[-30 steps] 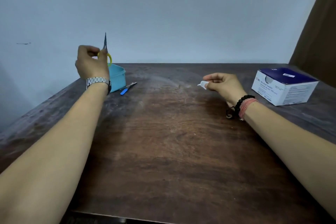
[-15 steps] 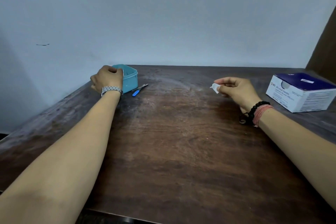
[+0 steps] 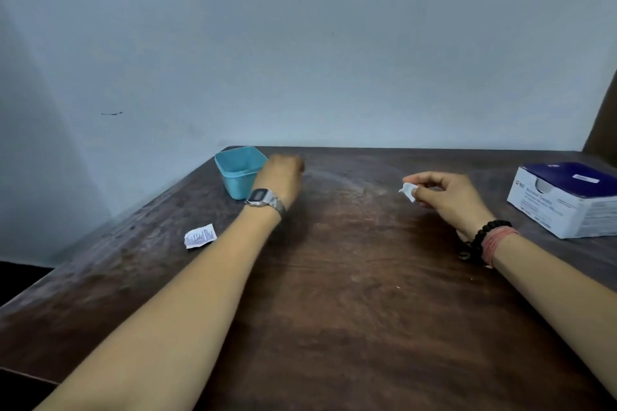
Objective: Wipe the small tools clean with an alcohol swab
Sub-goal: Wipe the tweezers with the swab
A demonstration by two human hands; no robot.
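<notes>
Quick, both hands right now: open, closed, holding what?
Left hand: fingers curled beside the blue tub; contents cannot be told.
Right hand: pinching the white swab.

A plain room, likely a home or a simple work corner, though nothing settles which. A worn dark wooden table [image 3: 350,294] stands pushed against a bare pale wall [image 3: 300,43]. On the table's far right sits a white and blue box of alcohol swabs [image 3: 564,203]; on its far left, a small teal plastic tub [image 3: 233,177]
</notes>
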